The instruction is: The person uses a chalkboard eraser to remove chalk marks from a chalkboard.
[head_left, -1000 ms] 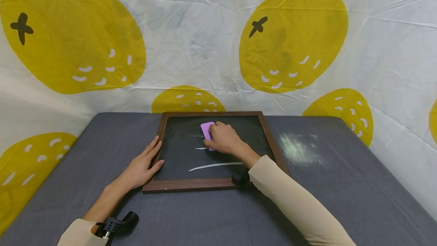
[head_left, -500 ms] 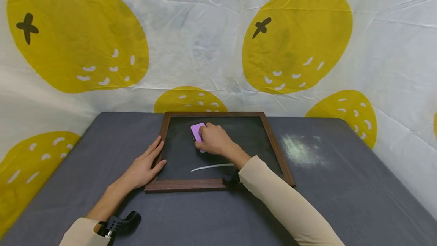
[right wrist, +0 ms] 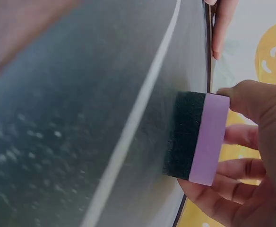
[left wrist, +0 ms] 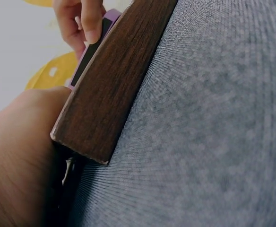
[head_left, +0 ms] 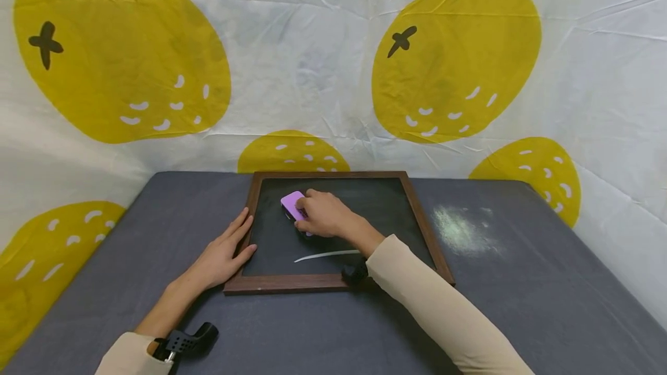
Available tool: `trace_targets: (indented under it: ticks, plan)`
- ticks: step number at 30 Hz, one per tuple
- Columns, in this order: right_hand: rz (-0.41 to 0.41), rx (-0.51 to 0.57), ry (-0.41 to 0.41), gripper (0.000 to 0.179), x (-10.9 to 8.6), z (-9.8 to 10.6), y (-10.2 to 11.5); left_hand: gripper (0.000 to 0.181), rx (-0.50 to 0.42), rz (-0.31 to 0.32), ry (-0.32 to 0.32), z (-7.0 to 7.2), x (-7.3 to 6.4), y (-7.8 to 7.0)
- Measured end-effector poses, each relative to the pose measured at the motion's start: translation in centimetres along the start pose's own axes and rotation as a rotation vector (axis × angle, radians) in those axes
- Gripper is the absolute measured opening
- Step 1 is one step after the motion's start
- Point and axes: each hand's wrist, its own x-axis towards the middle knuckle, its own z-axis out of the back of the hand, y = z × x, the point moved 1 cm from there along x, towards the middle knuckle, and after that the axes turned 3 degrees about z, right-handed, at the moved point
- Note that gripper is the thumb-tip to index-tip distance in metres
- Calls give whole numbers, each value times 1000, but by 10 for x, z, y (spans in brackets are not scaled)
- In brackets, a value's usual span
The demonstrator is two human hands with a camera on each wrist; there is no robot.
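A chalkboard (head_left: pixel 380 207) with a brown wooden frame lies on the table, one long white chalk line (head_left: pixel 325 255) across its lower part. My right hand (head_left: pixel 330 216) grips a purple chalkboard eraser (head_left: pixel 292 201) over the left half of the board, above that line. In the right wrist view, the eraser (right wrist: pixel 209 139) has its dark felt face against the board, thumb on one end and fingers on the other. My left hand (head_left: pixel 219 256) rests along the left side of the frame, fingers extended. The left wrist view shows the frame's corner (left wrist: pixel 105 94) beside that hand.
Dark grey cloth covers the table (head_left: pixel 281 328). A pale chalk smudge (head_left: pixel 461 230) marks it to the right of the board. Behind hangs a white curtain (head_left: pixel 302 62) with big yellow fruit prints. Chalk specks (right wrist: pixel 29 151) dot part of the board in the right wrist view.
My right hand has slid the eraser leftward over the board and turned it. The short chalk stroke and faint smear near it are gone from view. My left hand stays on the frame.
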Motion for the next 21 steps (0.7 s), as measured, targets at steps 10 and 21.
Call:
trace_targets:
  ticks: [10,21]
  plan:
    - [82,-17,124,31,-7,8,2,65,-7,-2,3,0,-1,0]
    - [166,114,120,46,-26,10,-22,65,-19,1,7,-1,-2,0]
